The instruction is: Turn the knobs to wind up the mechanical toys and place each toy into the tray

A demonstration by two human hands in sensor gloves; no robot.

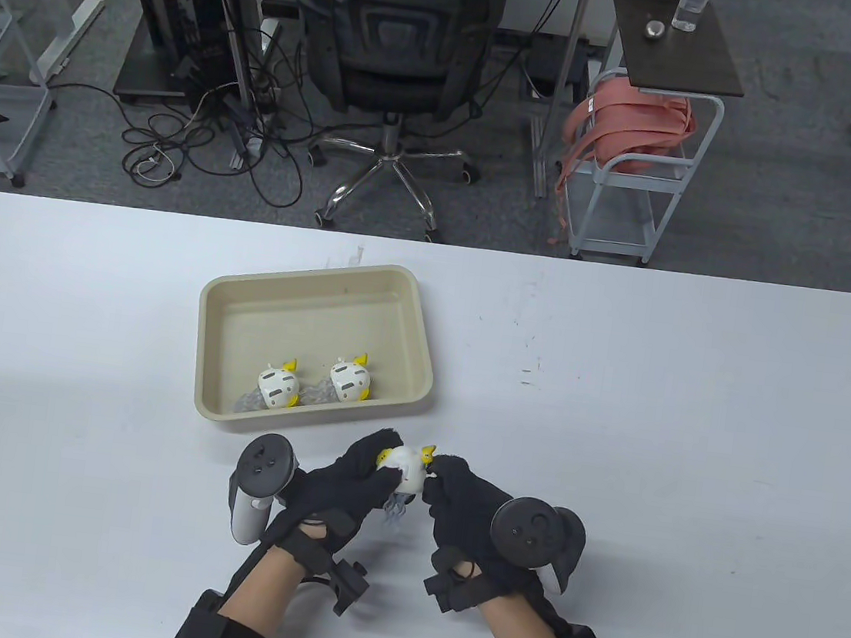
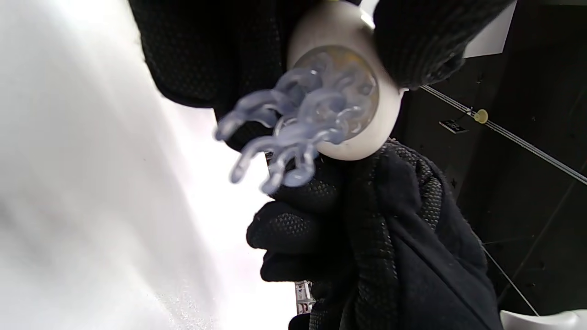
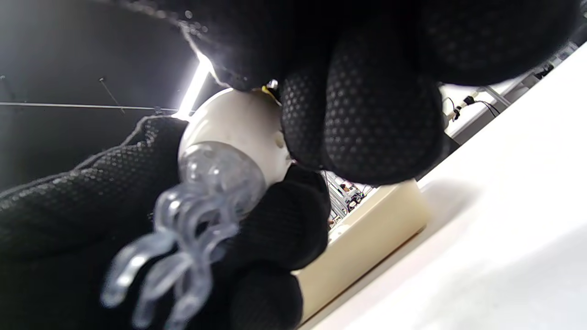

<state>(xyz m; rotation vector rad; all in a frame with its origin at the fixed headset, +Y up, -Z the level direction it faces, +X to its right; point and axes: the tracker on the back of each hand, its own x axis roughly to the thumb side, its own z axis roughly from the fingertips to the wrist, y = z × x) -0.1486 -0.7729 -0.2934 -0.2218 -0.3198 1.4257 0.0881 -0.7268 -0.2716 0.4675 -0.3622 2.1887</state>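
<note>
Toy (image 1: 407, 470), unlabelled, between left hand (image 1: 343, 483) and right hand (image 1: 468, 506).

Your gloves (image 2: 390, 238) are matt black knit with dotted grip texture; the toy (image 2: 341, 82) they clasp is smooth glossy white plastic (below your grip, translucent rubbery legs (image 2: 284, 137)).

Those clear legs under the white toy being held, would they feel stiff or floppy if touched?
Probably bendy: the clear legs look thin, curled and translucent like soft plastic. The toy itself seems light, held up between the fingertips of both hands.
</note>
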